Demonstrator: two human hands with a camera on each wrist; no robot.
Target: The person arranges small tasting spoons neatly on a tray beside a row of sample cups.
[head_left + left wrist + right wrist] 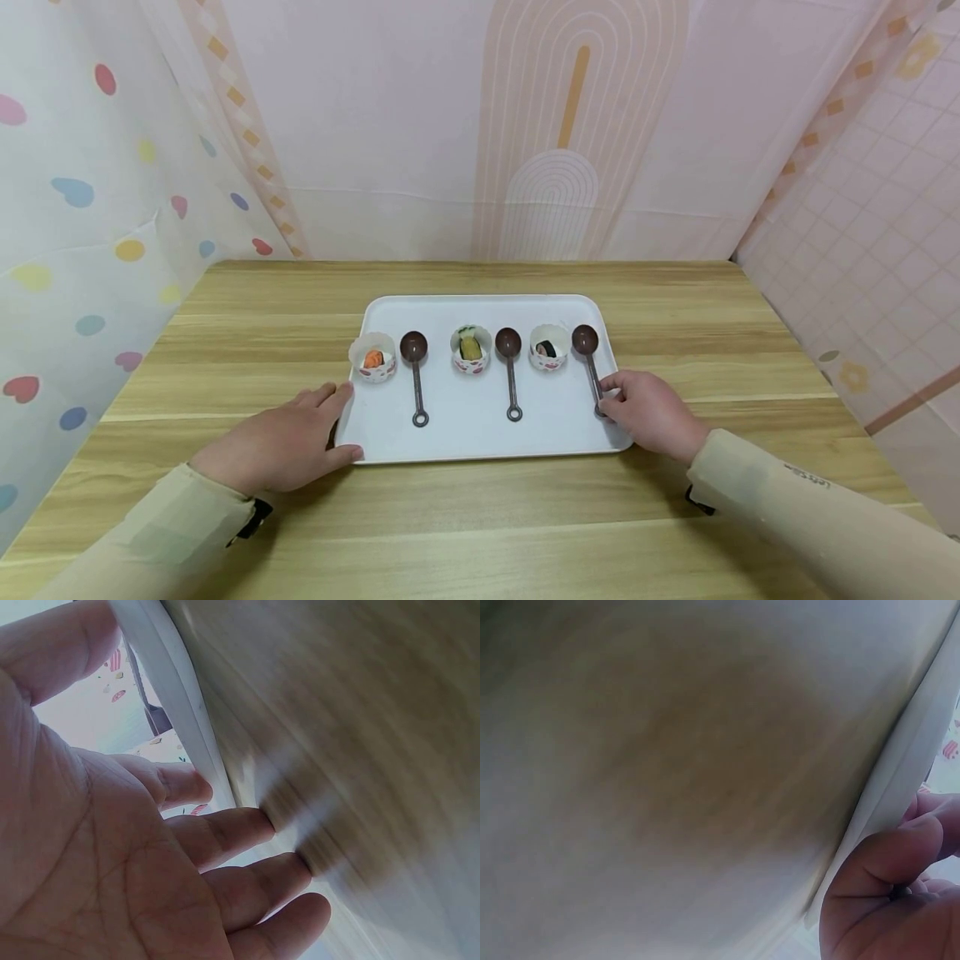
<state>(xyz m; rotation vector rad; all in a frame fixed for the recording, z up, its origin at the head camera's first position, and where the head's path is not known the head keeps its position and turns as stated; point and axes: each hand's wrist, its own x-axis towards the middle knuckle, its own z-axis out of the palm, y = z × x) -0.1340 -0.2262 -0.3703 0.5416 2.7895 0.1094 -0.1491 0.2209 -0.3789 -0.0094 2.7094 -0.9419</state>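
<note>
My left hand rests at the left edge of a white tray, thumb near the front corner and fingers along the rim. My right hand pinches the handle of the rightmost brown measuring spoon over the tray's right side. Two more brown spoons lie on the tray, a middle one and a left one. Among them stand three patterned paper cups. The left cup has an orange-topped piece, the middle cup a yellow-green piece, and the right cup a black-banded sushi-like piece.
The tray lies on a wood-grain table, with table surface on every side of it. Behind the table hangs a pale patterned cloth. More patterned cloth hangs along the left and right sides.
</note>
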